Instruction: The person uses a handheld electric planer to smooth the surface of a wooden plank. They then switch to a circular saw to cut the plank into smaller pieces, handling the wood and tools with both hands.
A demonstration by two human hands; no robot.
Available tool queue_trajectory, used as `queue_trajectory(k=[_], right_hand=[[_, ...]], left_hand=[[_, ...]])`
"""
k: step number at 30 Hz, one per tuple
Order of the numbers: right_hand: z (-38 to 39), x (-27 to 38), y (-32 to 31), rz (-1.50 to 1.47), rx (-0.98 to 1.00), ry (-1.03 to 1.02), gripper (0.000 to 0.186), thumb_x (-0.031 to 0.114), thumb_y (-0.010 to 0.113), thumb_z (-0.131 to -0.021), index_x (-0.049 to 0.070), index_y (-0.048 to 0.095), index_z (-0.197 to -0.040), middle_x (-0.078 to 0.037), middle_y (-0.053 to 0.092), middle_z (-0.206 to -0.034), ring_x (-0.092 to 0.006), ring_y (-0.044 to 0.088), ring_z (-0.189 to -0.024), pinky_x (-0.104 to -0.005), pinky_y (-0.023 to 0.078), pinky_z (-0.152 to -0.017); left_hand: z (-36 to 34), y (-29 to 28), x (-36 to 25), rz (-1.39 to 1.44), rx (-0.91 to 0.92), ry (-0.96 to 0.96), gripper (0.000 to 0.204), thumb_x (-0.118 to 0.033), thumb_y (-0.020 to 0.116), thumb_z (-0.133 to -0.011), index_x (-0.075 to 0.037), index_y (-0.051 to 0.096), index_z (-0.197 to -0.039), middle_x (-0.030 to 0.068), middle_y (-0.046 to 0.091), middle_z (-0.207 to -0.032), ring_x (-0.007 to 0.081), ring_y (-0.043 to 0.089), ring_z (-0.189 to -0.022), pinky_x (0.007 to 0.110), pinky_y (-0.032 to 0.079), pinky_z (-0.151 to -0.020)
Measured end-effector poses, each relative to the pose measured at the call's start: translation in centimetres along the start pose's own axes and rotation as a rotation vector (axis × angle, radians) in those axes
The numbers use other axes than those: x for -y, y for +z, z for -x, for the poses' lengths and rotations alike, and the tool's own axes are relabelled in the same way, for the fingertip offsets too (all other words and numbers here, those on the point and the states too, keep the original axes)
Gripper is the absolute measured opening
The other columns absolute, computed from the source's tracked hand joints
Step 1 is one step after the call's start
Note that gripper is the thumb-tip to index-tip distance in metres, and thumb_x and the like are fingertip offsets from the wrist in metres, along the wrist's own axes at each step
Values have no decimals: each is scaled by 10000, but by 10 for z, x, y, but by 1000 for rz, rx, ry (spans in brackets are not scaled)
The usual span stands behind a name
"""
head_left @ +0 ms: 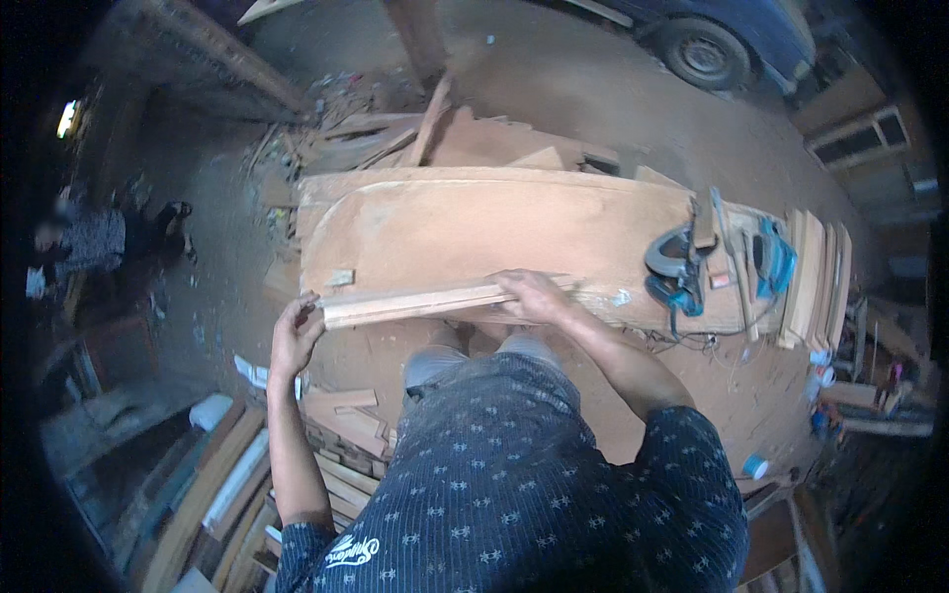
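Several narrow wooden strips (pixel 415 301), stacked together, lie lengthwise in front of me along the near side of the workbench (pixel 474 222). My left hand (pixel 295 336) is at their left end, fingers curled against the end and thumb close by. Toward the other end, my right hand (pixel 534 296) is closed over the strips from above, hiding part of them. A small wooden block (pixel 340 278) sits on the bench just behind the strips' left end.
Two teal power tools, one (pixel 674 267) nearer the middle and another (pixel 776 259) farther right, rest on the bench with cables. Long boards (pixel 816 282) stand at its right end. Scrap wood (pixel 484 140) lies behind. Stacked timber (pixel 222 474) is at lower left. A person (pixel 99 242) is far left; a vehicle wheel (pixel 704 54) shows beyond.
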State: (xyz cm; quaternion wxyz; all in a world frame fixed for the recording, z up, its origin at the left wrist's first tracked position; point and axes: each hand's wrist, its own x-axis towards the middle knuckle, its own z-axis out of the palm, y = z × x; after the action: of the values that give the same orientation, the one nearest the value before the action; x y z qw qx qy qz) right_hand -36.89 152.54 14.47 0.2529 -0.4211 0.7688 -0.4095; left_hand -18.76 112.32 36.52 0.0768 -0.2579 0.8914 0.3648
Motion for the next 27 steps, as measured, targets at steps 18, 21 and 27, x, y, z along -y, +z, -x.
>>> queue_trajectory(k=[18,21,27], right_hand=[[-127,-16,116,247,120,187,390,168,686,-884,93,615,-1261,-160,716,-1140,-375,690,-1050,-505,557,-901],[-170,8,146,229,138,156,381,187,679,-893,100,620,-1259,-164,719,-1131,-376,693,-1039,-508,559,-891],[-179,8,129,235,128,72,380,221,670,-898,110,641,-1259,-170,729,-1115,-368,699,-1043,-497,568,-879]], left_hand=[[149,91,304,596,-118,-880,284,-291,613,-1045,-25,711,-1048,121,737,-919,194,730,-839,330,602,-688],[112,60,326,514,-23,-843,218,-224,671,-1019,-19,703,-954,73,714,-798,155,687,-726,286,573,-666],[46,-3,286,503,-481,-618,320,-326,668,-1021,-14,676,-953,68,675,-755,162,680,-729,315,587,-713]])
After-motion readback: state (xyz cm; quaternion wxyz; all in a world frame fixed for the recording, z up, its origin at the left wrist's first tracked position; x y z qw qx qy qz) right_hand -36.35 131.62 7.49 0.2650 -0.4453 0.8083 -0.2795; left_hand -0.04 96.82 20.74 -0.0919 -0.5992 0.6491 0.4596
